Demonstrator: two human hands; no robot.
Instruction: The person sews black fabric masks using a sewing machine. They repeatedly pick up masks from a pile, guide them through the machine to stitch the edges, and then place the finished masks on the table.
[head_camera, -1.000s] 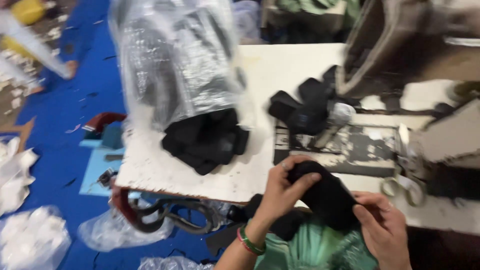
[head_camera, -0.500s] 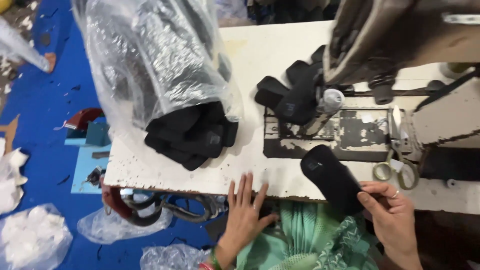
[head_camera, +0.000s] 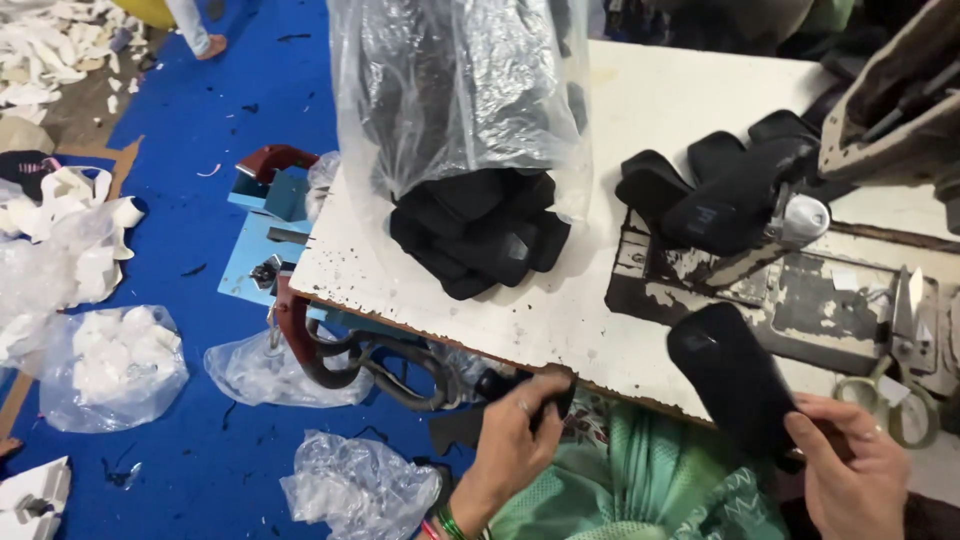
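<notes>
At the near table edge (head_camera: 560, 330), the right hand (head_camera: 850, 470) pinches a black pad (head_camera: 730, 375); the left hand (head_camera: 515, 440) grips a black piece (head_camera: 558, 398) below.

The light is bright and even, and it seems to come from above. The white counter (head_camera: 620, 300) looks very bright, almost washed out at the far end. The clear plastic bag (head_camera: 455, 90) has shiny white spots of glare. The black pieces (head_camera: 480, 225) are so dark that they show little detail. Shadows are soft and small. The picture is a little blurry, most of all at the top right corner.
</notes>
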